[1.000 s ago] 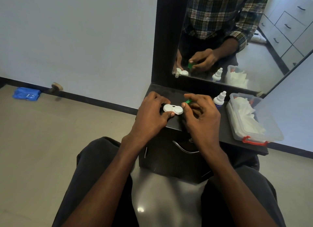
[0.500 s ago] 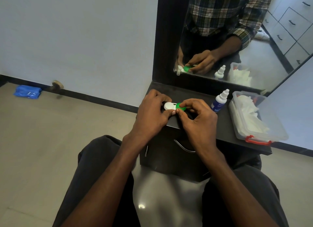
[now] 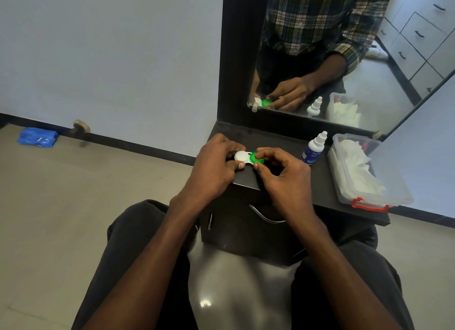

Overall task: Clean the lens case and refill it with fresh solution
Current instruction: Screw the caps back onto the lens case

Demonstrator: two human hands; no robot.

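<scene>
A clear plastic box (image 3: 391, 192) with a red latch sits at the right end of the dark counter (image 3: 327, 189); inside lies a heap of crumpled white tissues (image 3: 357, 167), and something reddish shows at its far end, too blurred to name. Just left of the box stands a small solution bottle (image 3: 314, 148), upright, with a white nozzle cap and a blue label.

The lens case (image 3: 248, 157) rests on the counter near its front left corner, between both hands. It is a flat double case: the left well carries a white cap (image 3: 240, 156), the right a green cap (image 3: 257, 158), side by side and touching.

The left hand (image 3: 216, 172) has its grip closed round the white end, thumb against the near edge. The right hand (image 3: 283, 174) pinches the green cap between forefinger and thumb.

Behind the counter, a mirror (image 3: 344, 59) reflects the case, bottle and box.
</scene>
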